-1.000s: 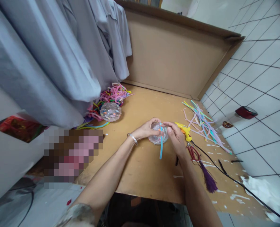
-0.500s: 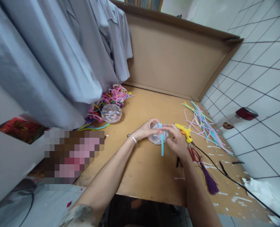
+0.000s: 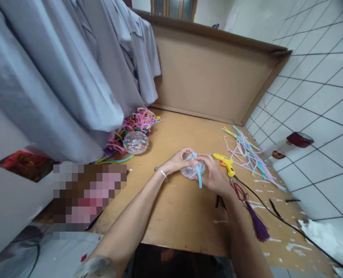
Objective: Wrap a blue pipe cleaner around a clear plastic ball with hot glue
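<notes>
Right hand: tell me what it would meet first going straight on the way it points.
The right hand would likely meet the blue strip first, close before its fingers, with the left hand just beyond. Whether the fingers touch the strip is hard to tell.

1. A clear dimpled globe (image 3: 190, 172), specked with colour, is being held off-centre, toward five o'clock in view.
2. A light-blue pipe cleaner (image 3: 199, 179) is crossing it from twelve o'clock, its end protruding at five.
</notes>
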`<state>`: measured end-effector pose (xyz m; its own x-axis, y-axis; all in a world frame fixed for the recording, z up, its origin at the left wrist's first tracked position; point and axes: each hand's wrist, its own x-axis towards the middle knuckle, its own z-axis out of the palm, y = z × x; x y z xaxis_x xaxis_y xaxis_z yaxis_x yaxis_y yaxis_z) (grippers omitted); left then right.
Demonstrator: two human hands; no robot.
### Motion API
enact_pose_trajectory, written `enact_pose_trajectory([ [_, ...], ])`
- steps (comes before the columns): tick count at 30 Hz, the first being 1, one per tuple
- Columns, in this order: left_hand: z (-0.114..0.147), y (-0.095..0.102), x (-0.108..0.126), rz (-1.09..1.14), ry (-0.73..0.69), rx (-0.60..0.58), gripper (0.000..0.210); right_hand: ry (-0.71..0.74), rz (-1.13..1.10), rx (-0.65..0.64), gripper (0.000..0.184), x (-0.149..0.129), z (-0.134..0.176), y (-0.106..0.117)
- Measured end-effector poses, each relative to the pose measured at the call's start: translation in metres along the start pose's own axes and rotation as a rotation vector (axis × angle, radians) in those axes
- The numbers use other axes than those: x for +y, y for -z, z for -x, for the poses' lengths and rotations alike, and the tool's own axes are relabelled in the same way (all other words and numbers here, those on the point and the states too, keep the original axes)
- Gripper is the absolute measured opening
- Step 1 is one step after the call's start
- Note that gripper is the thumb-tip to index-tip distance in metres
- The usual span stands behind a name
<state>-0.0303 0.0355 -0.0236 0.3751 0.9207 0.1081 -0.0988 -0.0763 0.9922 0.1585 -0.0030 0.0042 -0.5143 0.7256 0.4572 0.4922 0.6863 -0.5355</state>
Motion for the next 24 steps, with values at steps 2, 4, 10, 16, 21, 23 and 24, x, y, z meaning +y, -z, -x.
enact_pose_trajectory([
  [2, 0.0, 0.001, -0.001, -0.022, 0.002, -0.006, 0.068, 0.012, 0.008, -0.025, 0.05, 0.001, 0.0, 0.0],
  [4, 0.0, 0.0, -0.002, -0.056, -0.008, 0.0, 0.07, 0.024, 0.018, -0.034, 0.054, 0.003, 0.0, -0.001],
  [10, 0.001, 0.003, 0.0, -0.125, -0.03, -0.05, 0.068, 0.026, 0.041, 0.017, 0.052, 0.009, 0.0, -0.007],
  [16, 0.003, 0.007, 0.002, -0.134, 0.03, -0.12, 0.094, 0.008, -0.007, 0.078, 0.052, 0.011, 0.0, -0.01],
  [21, 0.004, 0.004, 0.003, -0.165, 0.022, -0.091, 0.094, 0.003, -0.026, 0.103, 0.049, 0.01, 0.001, -0.008],
  [23, 0.004, 0.002, 0.003, -0.147, 0.033, -0.086, 0.091, 0.007, -0.032, 0.113, 0.047, 0.009, 0.001, -0.007],
  [24, 0.004, 0.001, 0.003, -0.141, 0.036, -0.08, 0.089, 0.006, -0.034, 0.116, 0.046, 0.008, 0.0, -0.007],
])
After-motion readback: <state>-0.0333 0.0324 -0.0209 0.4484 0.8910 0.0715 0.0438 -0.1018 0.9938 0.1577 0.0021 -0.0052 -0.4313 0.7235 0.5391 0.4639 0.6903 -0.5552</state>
